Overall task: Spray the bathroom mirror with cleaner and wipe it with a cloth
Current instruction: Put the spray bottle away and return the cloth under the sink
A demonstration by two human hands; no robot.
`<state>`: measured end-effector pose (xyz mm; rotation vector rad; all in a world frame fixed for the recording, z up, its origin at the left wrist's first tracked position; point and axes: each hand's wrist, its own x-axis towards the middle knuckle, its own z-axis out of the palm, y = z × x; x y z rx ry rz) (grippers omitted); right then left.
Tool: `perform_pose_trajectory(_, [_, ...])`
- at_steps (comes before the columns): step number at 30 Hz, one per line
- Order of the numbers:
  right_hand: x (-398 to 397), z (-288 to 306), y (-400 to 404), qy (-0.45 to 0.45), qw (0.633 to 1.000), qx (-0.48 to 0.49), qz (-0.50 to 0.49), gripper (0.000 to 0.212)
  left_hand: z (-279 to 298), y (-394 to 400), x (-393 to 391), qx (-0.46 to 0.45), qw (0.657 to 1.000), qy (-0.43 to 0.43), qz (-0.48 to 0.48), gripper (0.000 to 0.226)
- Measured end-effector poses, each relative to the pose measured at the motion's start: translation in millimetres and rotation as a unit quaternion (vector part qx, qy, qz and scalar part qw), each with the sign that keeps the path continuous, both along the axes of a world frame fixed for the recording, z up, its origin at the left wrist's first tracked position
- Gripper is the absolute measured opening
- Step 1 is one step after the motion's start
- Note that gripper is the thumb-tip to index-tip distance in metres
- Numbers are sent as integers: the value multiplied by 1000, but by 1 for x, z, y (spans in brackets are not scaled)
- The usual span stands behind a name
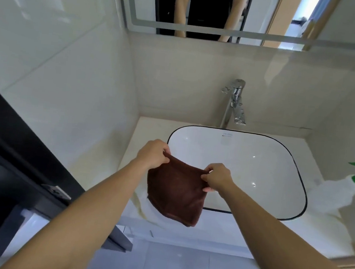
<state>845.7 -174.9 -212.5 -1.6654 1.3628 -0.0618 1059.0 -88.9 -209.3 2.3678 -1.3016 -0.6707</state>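
A dark brown cloth [176, 192] hangs in the air over the front left corner of the sink, held up by its top edge. My left hand [153, 153] pinches the cloth's upper left corner. My right hand [217, 177] pinches the upper right corner. The mirror [265, 15] is on the wall above, and it reflects my two forearms and a dark shirt. A white spray bottle [330, 193] with a green and white trigger head stands on the counter at the right, apart from both hands.
A white basin with a black rim [300, 178] sits on the pale counter [135, 142]. A chrome faucet [235, 103] rises behind the basin. A dark door frame [15, 136] stands at the left. Tiled walls close in on both sides.
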Motion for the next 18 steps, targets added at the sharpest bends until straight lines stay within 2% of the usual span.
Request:
perform_pose_trajectory(4, [-5,3,-10,-2,999,-33,1,18,15,-12,-4,-27,999,-39,6,26])
perform_pose_trajectory(9, [-1,48,-41,-21,987,-162,8,29,68,-51,-4,-92,990,-103,2,28])
perform_pose_trajectory(13, [9,112,-71,-30,966,-257,24,10,132,-85,-8,-129,982,-141,-6,35])
perform_pose_trajectory(14, [10,129,-77,-36,962,-271,22,11,148,-91,-10,-145,978,-152,-5,36])
perform_pose_trajectory(18, [-2,192,-91,-80,943,-323,13,41,209,-115,-32,-233,959,-159,1,41])
